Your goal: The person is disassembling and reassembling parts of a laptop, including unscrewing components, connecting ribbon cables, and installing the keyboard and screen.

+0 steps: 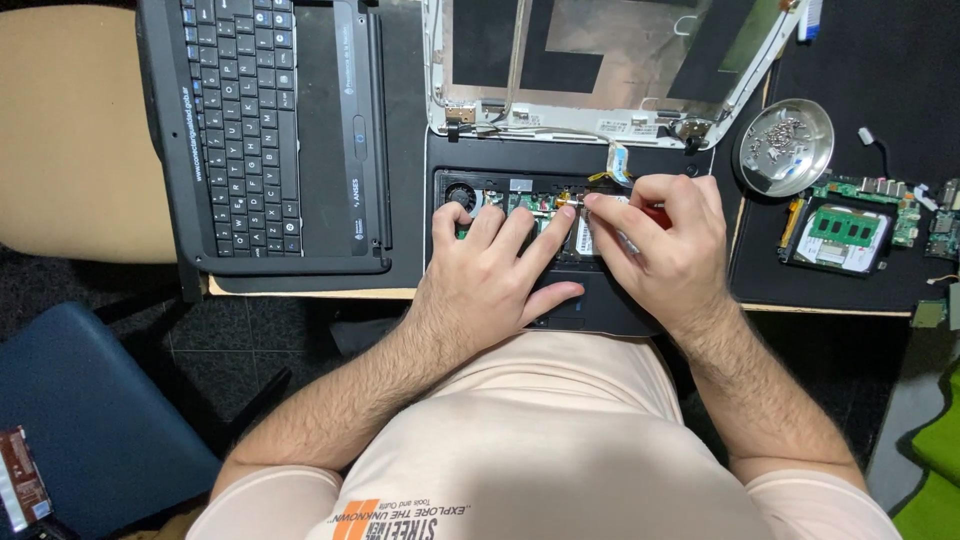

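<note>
Black matting covers the desk point(880, 60), where an opened laptop base point(520, 170) lies before me. My left hand point(495, 265) rests flat, fingers spread, on its exposed board point(530, 202); my right hand point(665, 240) is clamped on a red-handled screwdriver point(655, 213), tip at the board.

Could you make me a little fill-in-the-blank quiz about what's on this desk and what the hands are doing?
1. Both hands work inside an opened ____, its insides showing.
2. The right hand holds a tool with a ____ handle, while the left hand rests flat beside it.
3. The round metal dish at the right holds small ____.
4. A detached black ____ panel lies to the left of the hands.

Missing words: laptop; red; screws; keyboard
</note>
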